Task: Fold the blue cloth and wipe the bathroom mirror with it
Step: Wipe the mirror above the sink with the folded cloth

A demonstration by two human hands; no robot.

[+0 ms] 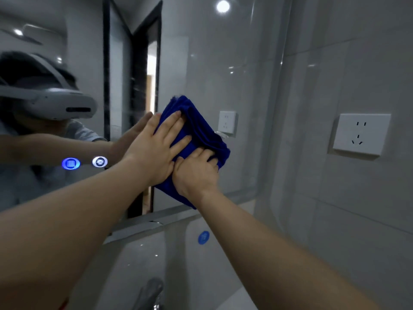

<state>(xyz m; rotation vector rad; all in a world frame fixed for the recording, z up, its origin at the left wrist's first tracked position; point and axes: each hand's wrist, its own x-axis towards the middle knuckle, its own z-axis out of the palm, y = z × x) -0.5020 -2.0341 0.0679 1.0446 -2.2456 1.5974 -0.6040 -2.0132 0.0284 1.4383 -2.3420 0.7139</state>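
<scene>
The cloth [201,130] lies against the mirror [223,63], near its lower right corner. My left hand [154,151] is on its left part, my right hand [196,173] just below (the two hands touch). A button [71,163] sits in the glass well left, a second button [100,162] just beside it. A socket [361,134] is on the wall to the right.

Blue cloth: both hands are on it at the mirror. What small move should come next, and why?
Probably slide the blue cloth sideways across the mirror. It already lies folded against the glass, the left hand presses it flat and the right hand grips its lower edge, so wiping seems ready to begin.
</scene>
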